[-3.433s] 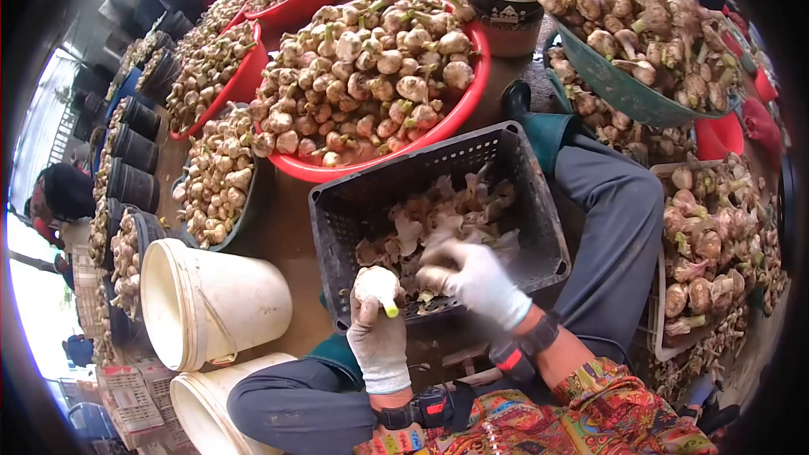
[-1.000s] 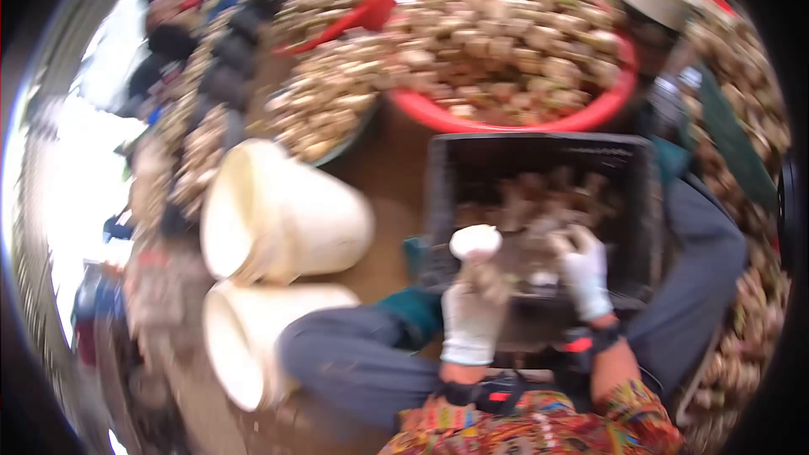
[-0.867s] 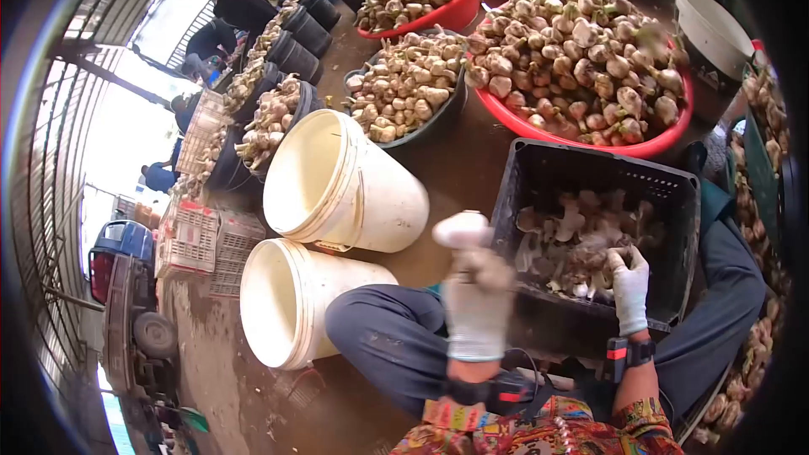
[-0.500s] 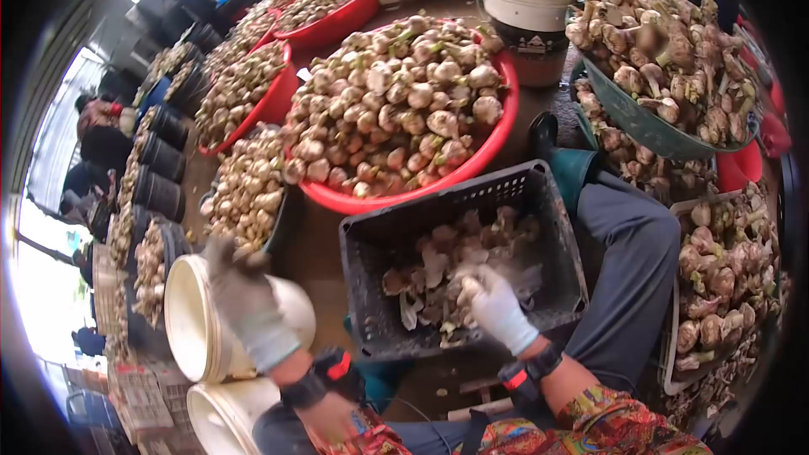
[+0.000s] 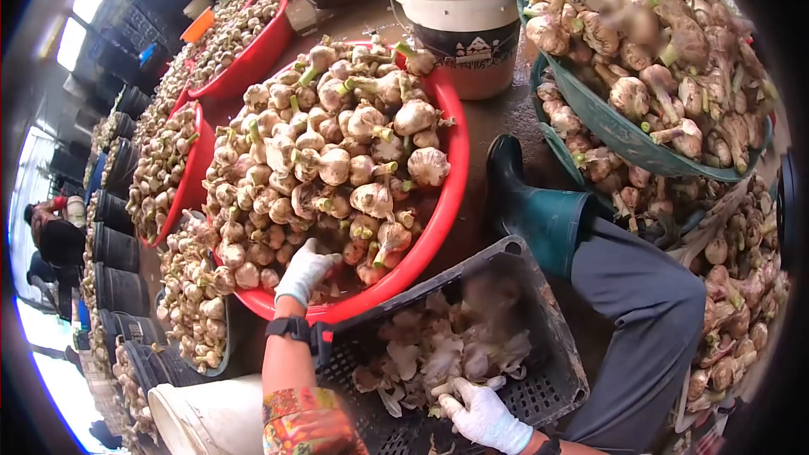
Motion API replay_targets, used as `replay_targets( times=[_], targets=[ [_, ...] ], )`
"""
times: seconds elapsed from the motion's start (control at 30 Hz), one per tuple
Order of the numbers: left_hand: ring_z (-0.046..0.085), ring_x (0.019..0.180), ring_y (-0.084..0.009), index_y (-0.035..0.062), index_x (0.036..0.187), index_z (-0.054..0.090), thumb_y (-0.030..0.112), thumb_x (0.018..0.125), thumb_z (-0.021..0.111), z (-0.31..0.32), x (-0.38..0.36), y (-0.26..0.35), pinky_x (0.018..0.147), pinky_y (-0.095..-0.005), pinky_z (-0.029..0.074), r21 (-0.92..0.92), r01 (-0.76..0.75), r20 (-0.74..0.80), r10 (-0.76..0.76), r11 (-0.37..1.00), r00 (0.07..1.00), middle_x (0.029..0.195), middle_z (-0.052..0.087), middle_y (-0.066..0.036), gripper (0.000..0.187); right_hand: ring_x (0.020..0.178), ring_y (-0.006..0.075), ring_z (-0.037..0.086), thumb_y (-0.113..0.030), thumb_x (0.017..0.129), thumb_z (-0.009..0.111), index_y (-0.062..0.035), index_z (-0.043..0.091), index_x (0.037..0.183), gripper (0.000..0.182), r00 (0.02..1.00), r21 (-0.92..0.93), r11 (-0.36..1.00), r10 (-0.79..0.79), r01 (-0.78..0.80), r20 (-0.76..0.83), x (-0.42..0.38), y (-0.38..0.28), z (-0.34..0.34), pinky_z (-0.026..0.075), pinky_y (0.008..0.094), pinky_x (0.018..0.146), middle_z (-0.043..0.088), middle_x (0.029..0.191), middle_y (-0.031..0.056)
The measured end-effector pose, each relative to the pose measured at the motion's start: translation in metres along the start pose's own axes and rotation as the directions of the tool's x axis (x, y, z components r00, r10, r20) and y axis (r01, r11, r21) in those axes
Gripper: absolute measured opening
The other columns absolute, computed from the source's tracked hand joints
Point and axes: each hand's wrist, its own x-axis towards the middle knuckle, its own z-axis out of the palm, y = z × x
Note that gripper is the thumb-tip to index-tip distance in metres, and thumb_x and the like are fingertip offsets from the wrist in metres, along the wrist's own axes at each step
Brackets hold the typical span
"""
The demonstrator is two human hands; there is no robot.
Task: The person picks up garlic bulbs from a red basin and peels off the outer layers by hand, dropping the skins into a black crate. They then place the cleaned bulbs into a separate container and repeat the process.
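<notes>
As the right hand [image 5: 484,415] touches papery skins [image 5: 442,360], the left [image 5: 307,275] touches knobbly garlic [image 5: 334,166].

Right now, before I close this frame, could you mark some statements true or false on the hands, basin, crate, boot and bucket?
1. The left hand reaches into the red basin of garlic bulbs. True.
2. That hand is ungloved. False; it wears a pale glove.
3. The right hand is in the basin too. False; it is at the black crate.
4. The crate is heaped with whole bulbs. False; papery skins lie in it.
5. A green boot is near the crate. True.
6. The white-topped bucket stands upright. True.
</notes>
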Motion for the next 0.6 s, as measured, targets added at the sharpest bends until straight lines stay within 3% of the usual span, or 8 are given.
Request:
replay_targets(
  times=[0.07, 0.13, 0.2, 0.23, 0.27, 0.47, 0.5, 0.6],
  targets=[
    [0.061, 0.072, -0.0160, 0.0025, 0.127, 0.049, 0.021, 0.084, 0.070, -0.024, -0.026, -0.001, 0.057, -0.0293, 0.054, -0.221, 0.020, 0.078, -0.002, 0.975, 0.997, 0.087, 0.063, -0.008, 0.051, 0.062, 0.0102, 0.060, -0.017, 0.097, 0.055, -0.0022, 0.061, 0.113, 0.023, 0.999, -0.007, 0.999, -0.043, 0.043, 0.009, -0.007, 0.004, -0.002, 0.051, 0.0254, 0.058, 0.066, 0.079, 0.0054],
    [0.061, 0.075, -0.0149, 0.0022, 0.123, 0.051, 0.020, 0.091, 0.065, -0.031, -0.077, 0.004, 0.063, -0.0291, 0.057, -0.563, -0.204, -0.117, 0.167, 0.801, 0.979, 0.093, 0.061, -0.007, 0.039, 0.081, 0.0354, 0.067, -0.025, 0.094, 0.057, -0.0031, 0.063, 0.103, 0.024, 0.974, -0.079, 0.971, -0.227, 0.226, 0.004, -0.011, 0.014, -0.002, 0.052, 0.0401, 0.072, 0.067, 0.082, 0.0182],
    [0.063, 0.076, -0.0167, 0.0014, 0.116, 0.054, 0.018, 0.093, 0.062, -0.025, -0.147, 0.017, 0.065, -0.0291, 0.057, -0.813, -0.247, -0.169, 0.192, 0.527, 0.967, 0.093, 0.062, -0.006, 0.030, 0.081, 0.0390, 0.066, -0.033, 0.095, 0.056, -0.0040, 0.060, 0.115, 0.036, 0.869, -0.202, 0.847, -0.494, 0.491, 0.042, -0.022, 0.007, -0.007, 0.052, 0.0432, 0.071, 0.068, 0.082, 0.0189],
    [0.064, 0.080, -0.0180, 0.0014, 0.114, 0.056, 0.017, 0.093, 0.062, -0.016, -0.176, 0.011, 0.068, -0.0306, 0.058, -0.864, -0.255, -0.167, 0.230, 0.434, 0.959, 0.094, 0.062, -0.007, 0.027, 0.077, 0.0381, 0.067, -0.034, 0.096, 0.054, -0.0063, 0.054, 0.127, 0.041, 0.807, -0.228, 0.782, -0.590, 0.580, 0.032, -0.029, -0.001, -0.004, 0.052, 0.0426, 0.069, 0.067, 0.079, 0.0191],
    [0.065, 0.083, -0.0192, 0.0014, 0.111, 0.057, 0.016, 0.093, 0.061, -0.003, -0.208, 0.002, 0.070, -0.0321, 0.058, -0.907, -0.254, -0.168, 0.264, 0.335, 0.950, 0.095, 0.062, -0.007, 0.024, 0.074, 0.0377, 0.066, -0.033, 0.096, 0.051, -0.0081, 0.046, 0.137, 0.048, 0.915, -0.112, 0.910, -0.387, 0.399, 0.117, -0.043, -0.014, -0.005, 0.052, 0.0423, 0.068, 0.066, 0.077, 0.0195],
    [0.063, 0.092, -0.0176, 0.0023, 0.117, 0.055, 0.007, 0.084, 0.073, 0.094, -0.335, -0.063, 0.082, -0.0310, 0.054, -0.985, -0.174, -0.173, 0.126, -0.006, 0.977, 0.105, 0.063, -0.008, 0.038, 0.058, 0.0330, 0.065, -0.030, 0.098, 0.050, -0.0160, 0.034, 0.146, 0.053, 0.698, -0.501, 0.511, -0.642, 0.699, 0.318, -0.061, 0.005, 0.015, 0.052, 0.0434, 0.055, 0.067, 0.076, 0.0160],
    [0.060, 0.081, -0.0131, 0.0015, 0.106, 0.059, 0.009, 0.086, 0.071, 0.101, -0.353, -0.052, 0.078, -0.0276, 0.052, -0.968, -0.233, -0.234, -0.001, 0.090, 0.972, 0.091, 0.062, -0.004, 0.024, 0.062, 0.0327, 0.065, -0.032, 0.098, 0.049, -0.0186, 0.035, 0.145, 0.051, 0.705, -0.526, 0.499, -0.628, 0.689, 0.329, -0.063, 0.014, 0.020, 0.049, 0.0461, 0.057, 0.068, 0.079, 0.0138],
    [0.049, 0.067, -0.0080, 0.0021, 0.089, 0.061, 0.011, 0.088, 0.069, 0.107, -0.363, -0.069, 0.068, -0.0226, 0.044, -0.969, -0.205, -0.200, 0.056, 0.134, 0.978, 0.074, 0.054, 0.002, 0.012, 0.067, 0.0314, 0.066, -0.032, 0.098, 0.048, -0.0192, 0.036, 0.143, 0.048, 0.722, -0.574, 0.465, -0.579, 0.674, 0.378, -0.061, 0.036, 0.031, 0.044, 0.0473, 0.060, 0.068, 0.079, 0.0105]
  ],
)
